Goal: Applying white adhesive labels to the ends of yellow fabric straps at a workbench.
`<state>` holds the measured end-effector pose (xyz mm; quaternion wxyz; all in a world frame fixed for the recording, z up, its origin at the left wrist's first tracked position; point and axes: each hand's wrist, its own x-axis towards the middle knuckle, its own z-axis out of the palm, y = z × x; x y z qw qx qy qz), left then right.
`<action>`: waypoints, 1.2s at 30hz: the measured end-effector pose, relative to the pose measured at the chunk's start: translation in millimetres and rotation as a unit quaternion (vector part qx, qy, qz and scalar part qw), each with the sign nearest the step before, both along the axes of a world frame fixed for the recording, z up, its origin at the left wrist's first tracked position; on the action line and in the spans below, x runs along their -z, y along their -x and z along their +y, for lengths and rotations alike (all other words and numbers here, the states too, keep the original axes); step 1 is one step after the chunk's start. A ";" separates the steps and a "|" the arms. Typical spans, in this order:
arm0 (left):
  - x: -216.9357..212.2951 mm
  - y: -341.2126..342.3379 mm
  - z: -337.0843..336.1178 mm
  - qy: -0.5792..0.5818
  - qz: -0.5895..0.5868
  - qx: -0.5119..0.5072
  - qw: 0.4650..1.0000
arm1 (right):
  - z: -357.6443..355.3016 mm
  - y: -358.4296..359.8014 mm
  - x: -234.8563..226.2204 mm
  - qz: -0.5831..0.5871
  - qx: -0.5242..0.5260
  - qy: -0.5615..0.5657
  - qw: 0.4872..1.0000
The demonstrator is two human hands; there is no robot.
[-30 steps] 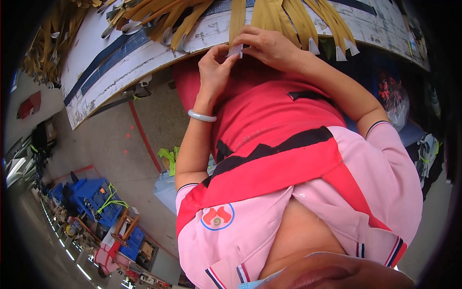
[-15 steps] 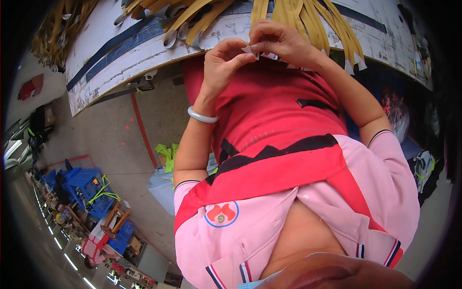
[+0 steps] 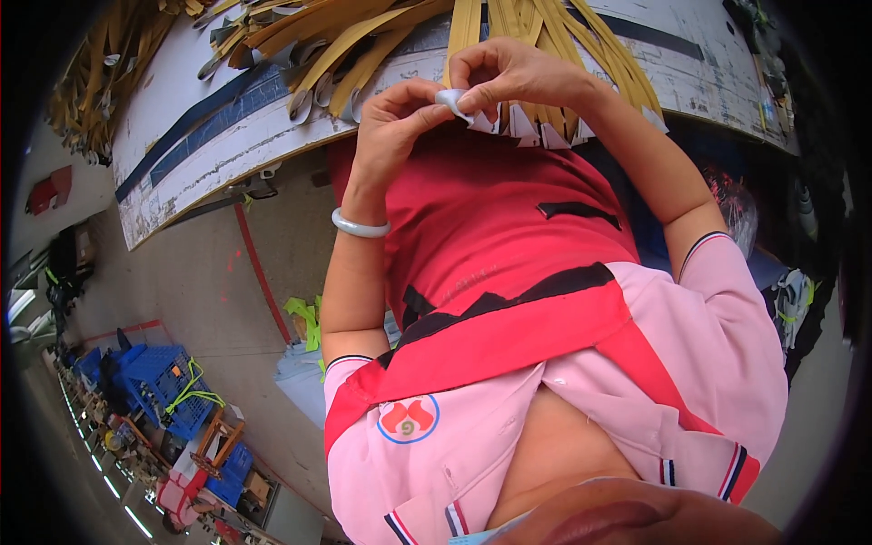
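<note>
Between my two hands is the small whitish end (image 3: 451, 99) of a mustard-yellow fabric strip, which looks bent over. My left hand (image 3: 392, 127), with a pale bangle (image 3: 361, 225) on its wrist, pinches it between thumb and forefinger. My right hand (image 3: 513, 77) is also closed on it in a pinch, from the other side. Just beyond and beside the right hand, a bunch of mustard-yellow strips (image 3: 554, 54) runs over the table's near edge, their white ends hanging toward my red apron (image 3: 509, 209).
The worn white table (image 3: 195, 186) carries dark blue bands and more yellow strips (image 3: 336, 45) piled at the far left. Light-blue cloth and a lime-green piece (image 3: 304, 318) lie on the floor at left. Blue crates (image 3: 173, 372) stand farther off, with another person (image 3: 177, 495) nearby.
Both hands have shifted slightly left in the picture, along with the rest of the view. The whitish end shows more between my fingers, and several white strip ends now show below my right hand.
</note>
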<state>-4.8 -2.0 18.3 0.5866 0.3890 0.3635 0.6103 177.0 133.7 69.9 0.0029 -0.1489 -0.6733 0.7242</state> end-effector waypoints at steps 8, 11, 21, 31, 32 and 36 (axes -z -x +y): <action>-7.6 -18.2 -3.6 -0.017 0.133 -0.187 0.973 | -18.2 9.0 -8.3 0.035 0.100 -0.086 0.991; -6.1 -34.6 -1.3 -0.036 0.168 -0.256 0.951 | -23.7 18.2 -0.2 0.135 0.197 -0.482 0.843; -21.4 -28.6 -2.8 -0.070 0.151 -0.232 0.958 | -22.3 15.2 35.2 0.162 0.260 -0.288 0.907; -8.4 -3.5 2.7 -0.143 0.421 -0.137 0.885 | -35.5 3.2 22.5 0.034 0.196 -0.123 0.972; -10.7 -7.9 2.0 -0.157 0.434 -0.151 0.874 | -32.9 0.9 21.0 0.031 0.198 -0.122 0.972; -34.1 -1.4 3.5 -0.178 0.467 -0.186 0.846 | -12.6 -4.7 8.6 0.035 0.187 -0.127 0.973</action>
